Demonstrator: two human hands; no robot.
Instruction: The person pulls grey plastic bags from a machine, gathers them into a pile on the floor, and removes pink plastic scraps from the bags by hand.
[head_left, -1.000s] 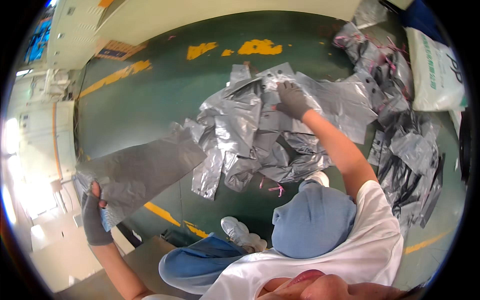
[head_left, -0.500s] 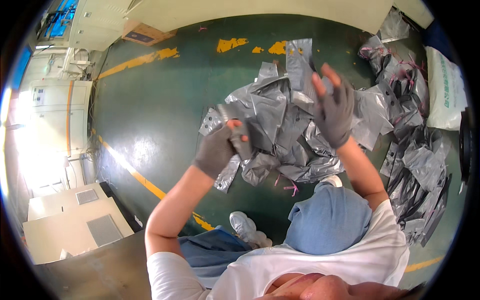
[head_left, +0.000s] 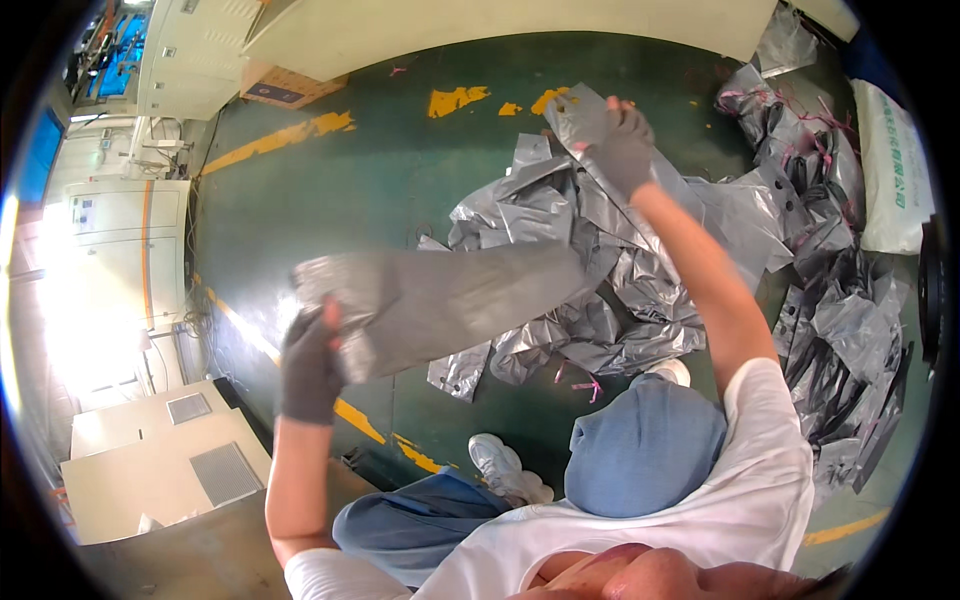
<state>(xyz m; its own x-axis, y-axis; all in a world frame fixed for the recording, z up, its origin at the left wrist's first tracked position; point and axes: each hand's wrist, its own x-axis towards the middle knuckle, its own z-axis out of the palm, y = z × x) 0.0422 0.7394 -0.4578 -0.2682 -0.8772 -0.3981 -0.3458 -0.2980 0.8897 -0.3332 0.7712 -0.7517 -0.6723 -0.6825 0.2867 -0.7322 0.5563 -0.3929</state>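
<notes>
My left hand (head_left: pixel 310 362), in a dark fingerless glove, is closed on the left end of a long grey plastic bag (head_left: pixel 440 300). The bag stretches sideways above the floor, blurred by motion, its far end over a loose pile of grey plastic bags (head_left: pixel 535 205). Higher up, my gloved right hand (head_left: pixel 624 150) grips the top end of another grey plastic bag (head_left: pixel 572 112), at the far side of the pile. That bag trails down from my right hand into the pile. Pink string (head_left: pixel 580 384) lies at the pile's near edge.
More grey bags tied with pink string (head_left: pixel 815 150) lie at the right, with a flattened stack (head_left: pixel 845 360) nearer me. A full white sack (head_left: pixel 893 170) stands beyond them. White cabinets (head_left: pixel 125 250) line the left. A cardboard box (head_left: pixel 285 85) sits far left on the green floor.
My left hand has swung left and down, drawing a bag out lengthwise. My right hand has moved up and left and closed on a bag at the pile's far side.
</notes>
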